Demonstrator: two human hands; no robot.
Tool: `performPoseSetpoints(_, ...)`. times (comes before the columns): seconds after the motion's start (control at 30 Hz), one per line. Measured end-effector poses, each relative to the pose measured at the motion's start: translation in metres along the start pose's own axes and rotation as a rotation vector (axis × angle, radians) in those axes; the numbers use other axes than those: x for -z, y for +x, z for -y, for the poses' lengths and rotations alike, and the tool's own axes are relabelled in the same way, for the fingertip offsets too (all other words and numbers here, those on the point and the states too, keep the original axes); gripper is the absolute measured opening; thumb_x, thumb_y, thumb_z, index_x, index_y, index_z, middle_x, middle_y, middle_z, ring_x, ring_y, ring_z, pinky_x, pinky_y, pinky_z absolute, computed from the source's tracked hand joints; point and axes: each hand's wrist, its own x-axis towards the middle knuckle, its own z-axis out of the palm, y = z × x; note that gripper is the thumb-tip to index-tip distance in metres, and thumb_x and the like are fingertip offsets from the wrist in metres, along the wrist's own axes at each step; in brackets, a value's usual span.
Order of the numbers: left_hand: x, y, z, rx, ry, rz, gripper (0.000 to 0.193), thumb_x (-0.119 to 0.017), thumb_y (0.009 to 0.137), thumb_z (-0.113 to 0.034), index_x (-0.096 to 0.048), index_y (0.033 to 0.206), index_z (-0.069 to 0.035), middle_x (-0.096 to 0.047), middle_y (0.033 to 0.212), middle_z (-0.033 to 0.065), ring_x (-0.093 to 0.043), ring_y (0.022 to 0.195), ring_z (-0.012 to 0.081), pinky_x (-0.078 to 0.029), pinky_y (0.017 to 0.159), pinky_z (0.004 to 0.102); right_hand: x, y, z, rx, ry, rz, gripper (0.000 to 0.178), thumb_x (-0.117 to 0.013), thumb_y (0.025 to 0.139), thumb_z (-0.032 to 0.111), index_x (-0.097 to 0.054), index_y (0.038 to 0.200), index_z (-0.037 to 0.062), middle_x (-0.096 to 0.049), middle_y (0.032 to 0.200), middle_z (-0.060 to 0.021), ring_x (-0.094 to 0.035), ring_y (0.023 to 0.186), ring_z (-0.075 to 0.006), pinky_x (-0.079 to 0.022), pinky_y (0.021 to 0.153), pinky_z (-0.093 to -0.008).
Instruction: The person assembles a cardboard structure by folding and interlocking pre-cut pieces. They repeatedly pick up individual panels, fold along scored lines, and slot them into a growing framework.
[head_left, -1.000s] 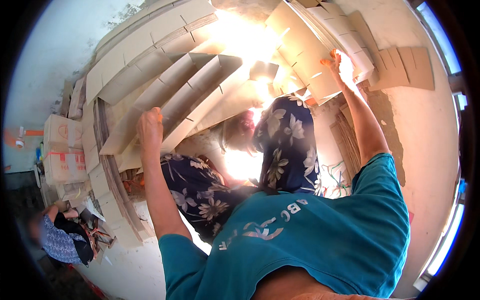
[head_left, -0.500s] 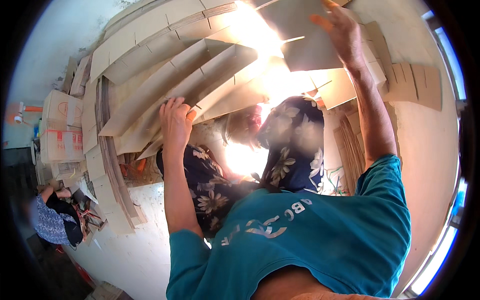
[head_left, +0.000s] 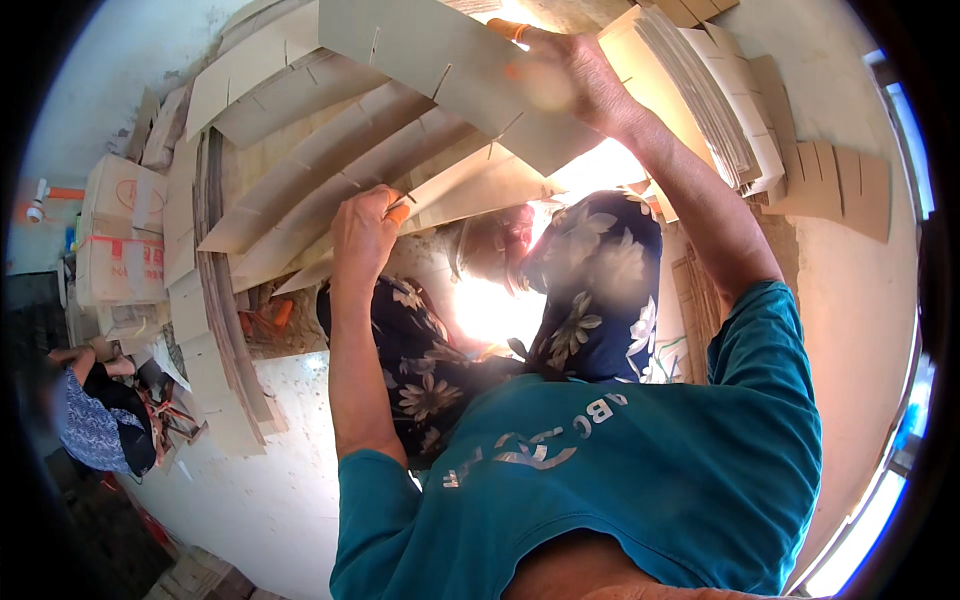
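The left forearm (head_left: pixel 358 370) rises nearly upright, the left grip (head_left: pixel 364 232) curled closed, thumb toward the right. The right forearm (head_left: pixel 695 180) slants up and inward, the right grip (head_left: pixel 565 75) higher, fingers bent and directed leftward.

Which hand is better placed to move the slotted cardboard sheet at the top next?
Probably the right hand: it holds the slotted cardboard sheet near its right end, while the left hand is lower, beside the cardboard strips.
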Motion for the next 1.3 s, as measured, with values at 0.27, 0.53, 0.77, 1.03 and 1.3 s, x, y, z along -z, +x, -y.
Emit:
performPoseSetpoints(0.27,-0.002,0.002,0.008,-0.017,0.05,-0.015,0.018,-0.066,0.079,-0.018,-0.067,0.09,-0.004,-0.064,0.082,0.0194,-0.061,0.079,0.0381,-0.047,0.07,0.0435,-0.014,0.005,-0.001,-0.298,0.682,0.057,0.034,-0.053,0.09,0.014,-0.057,0.123,0.0085,-0.066,0.102,-0.01,-0.064,0.087,-0.0203,-0.053,0.075,-0.0344)
performPoseSetpoints(0.53,0.0,0.003,0.005,0.002,-0.018,-0.012,0.02,-0.067,0.079,-0.02,-0.068,0.089,-0.002,-0.064,0.08,0.0194,-0.062,0.076,0.0367,-0.047,0.069,0.041,-0.033,0.007,-0.026,-0.004,0.025,0.014,0.039,-0.059,0.081,0.003,-0.057,0.121,0.0058,-0.068,0.097,-0.0122,-0.066,0.089,-0.0205,-0.054,0.077,-0.0327)
performPoseSetpoints(0.77,0.015,0.037,0.033,-0.197,-0.02,-0.469,0.025,-0.072,0.076,-0.011,-0.067,0.098,0.0,-0.068,0.09,0.0145,-0.063,0.085,0.0345,-0.049,0.077,0.0404,-0.039,0.009,-0.055,0.363,0.024,0.097,0.05,-0.065,0.074,0.006,-0.054,0.122,0.0016,-0.065,0.09,-0.0135,-0.066,0.078,-0.0258,-0.054,0.07,-0.0321)
performPoseSetpoints(1.03,0.031,0.102,0.066,-0.102,0.463,-0.366,0.038,-0.071,0.075,-0.007,-0.06,0.111,-0.002,-0.066,0.094,0.0195,-0.062,0.09,0.0373,-0.049,0.078,0.0459,-0.044,0.011,-0.021,0.166,-0.052,0.118,0.043,-0.062,0.077,0.0,-0.056,0.12,0.0022,-0.062,0.08,-0.0179,-0.062,0.065,-0.031,-0.051,0.062,-0.0355)
performPoseSetpoints(1.3,0.016,0.126,0.09,-0.062,0.472,-0.36,0.008,-0.066,0.074,-0.004,-0.06,0.079,-0.003,-0.061,0.076,0.023,-0.061,0.076,0.042,-0.048,0.066,0.0496,-0.043,0.011,-0.035,0.208,-0.119,0.113,0.02,-0.061,0.082,0.0,-0.059,0.102,-0.0009,-0.061,0.071,-0.0193,-0.061,0.06,-0.0306,-0.051,0.056,-0.0359)
